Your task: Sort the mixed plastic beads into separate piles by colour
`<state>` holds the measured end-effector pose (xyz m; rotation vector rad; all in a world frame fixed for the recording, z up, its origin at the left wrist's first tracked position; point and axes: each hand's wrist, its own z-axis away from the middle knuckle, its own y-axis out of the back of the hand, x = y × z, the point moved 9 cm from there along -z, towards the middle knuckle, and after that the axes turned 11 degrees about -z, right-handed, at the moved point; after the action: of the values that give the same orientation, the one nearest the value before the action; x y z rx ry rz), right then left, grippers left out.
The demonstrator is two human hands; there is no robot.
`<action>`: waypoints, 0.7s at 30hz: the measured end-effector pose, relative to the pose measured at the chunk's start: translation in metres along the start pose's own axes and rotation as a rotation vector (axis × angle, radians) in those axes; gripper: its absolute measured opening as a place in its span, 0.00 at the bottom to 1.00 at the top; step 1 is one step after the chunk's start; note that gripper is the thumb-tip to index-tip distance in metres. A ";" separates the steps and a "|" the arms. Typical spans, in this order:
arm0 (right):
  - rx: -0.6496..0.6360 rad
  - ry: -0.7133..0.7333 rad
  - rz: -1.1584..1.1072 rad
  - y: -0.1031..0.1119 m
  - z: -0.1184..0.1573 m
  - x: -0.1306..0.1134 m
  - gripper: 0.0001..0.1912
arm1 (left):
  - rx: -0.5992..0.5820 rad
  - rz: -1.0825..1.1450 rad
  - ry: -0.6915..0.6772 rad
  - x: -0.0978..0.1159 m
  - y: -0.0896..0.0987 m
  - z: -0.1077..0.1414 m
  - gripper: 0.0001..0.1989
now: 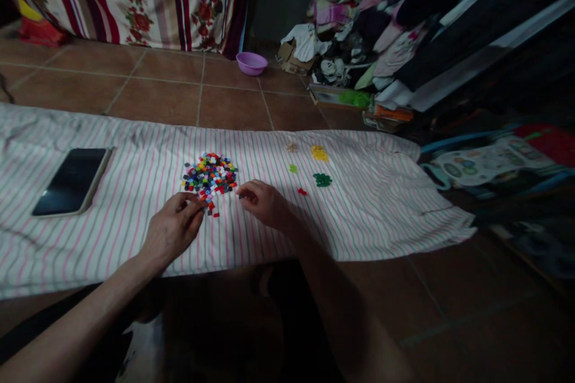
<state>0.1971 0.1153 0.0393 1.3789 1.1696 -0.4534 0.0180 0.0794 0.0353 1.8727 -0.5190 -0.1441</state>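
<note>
A mixed heap of tiny colourful cube-like pieces lies on a striped cloth. At the heap's near left edge is my left hand, its fingers bent and close together over a few loose pieces; whether it grips one is hidden. Just right of the heap, my right hand is closed in a pinch, with something small and dark at its fingertips. Sorted by colour, farther right, are little groups: yellow pieces, dark green pieces, light green pieces, beige pieces and red pieces.
A smartphone with a dark screen lies on the cloth at left. Beyond the cloth, a purple basin stands on the tiled floor. Clothes are piled at the back right, and a floral curtain hangs at the back left.
</note>
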 end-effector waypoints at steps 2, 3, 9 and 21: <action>0.033 -0.023 0.023 0.015 0.005 0.002 0.08 | -0.003 0.002 0.003 0.000 0.000 0.000 0.15; 0.053 -0.040 0.036 0.024 0.008 0.004 0.07 | -0.003 0.006 0.006 -0.001 0.000 0.000 0.15; 0.232 -0.146 0.086 0.091 0.037 0.024 0.06 | 0.005 0.051 0.029 -0.002 0.001 0.000 0.15; 0.738 -0.339 0.136 0.192 0.105 0.075 0.15 | 0.056 0.063 0.018 -0.001 0.004 0.001 0.13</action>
<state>0.4267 0.0901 0.0530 1.8948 0.6347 -1.0431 0.0158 0.0780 0.0386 1.9081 -0.5744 -0.0720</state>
